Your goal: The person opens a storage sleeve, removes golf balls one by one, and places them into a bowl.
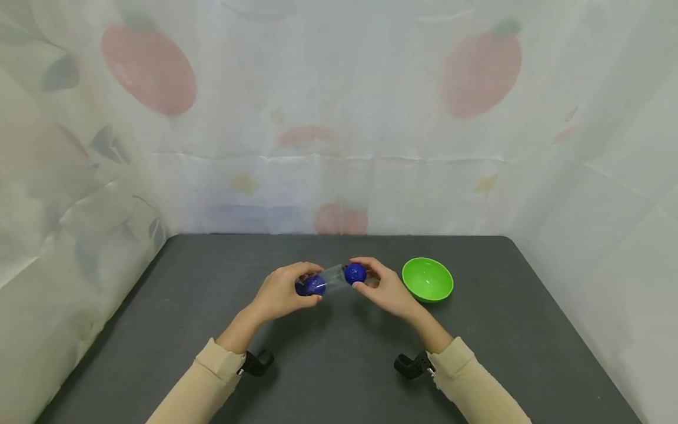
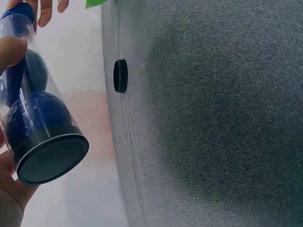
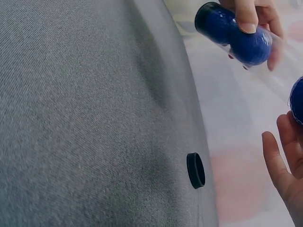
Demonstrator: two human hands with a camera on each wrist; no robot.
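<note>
Above the middle of the dark grey counter (image 1: pixel 212 353), a clear plastic tube (image 1: pixel 332 277) is held lying roughly level between the two hands, clear of the surface. Left hand (image 1: pixel 283 293): fingers and thumb curled round the closed end of the tube, where a black end cap (image 2: pixel 51 161) shows in the left wrist view and blue balls (image 2: pixel 38 118) sit stacked behind it. Right hand (image 1: pixel 385 288): fingertips pinching a single blue ball (image 1: pixel 355 272) right at the tube's open mouth; whether this ball touches the rim cannot be told. A second black cap (image 3: pixel 195 170) lies loose on the counter, apart from both hands. A green bowl (image 1: pixel 427 280) stands on the counter just beside the right hand. Handling, as judged from appearance: the tube looks thin-walled, light and smooth, so likely slippery and liable to flex or crack under a hard squeeze; a wrap-around hold near the capped end, where the wall is stiffened, seems the sound place to grip. The balls look light, firm and round, prone to roll if released, and are best taken by a fingertip pinch across the widest part. Patterned white sheeting (image 1: pixel 339 118) encloses the counter on three sides.
</note>
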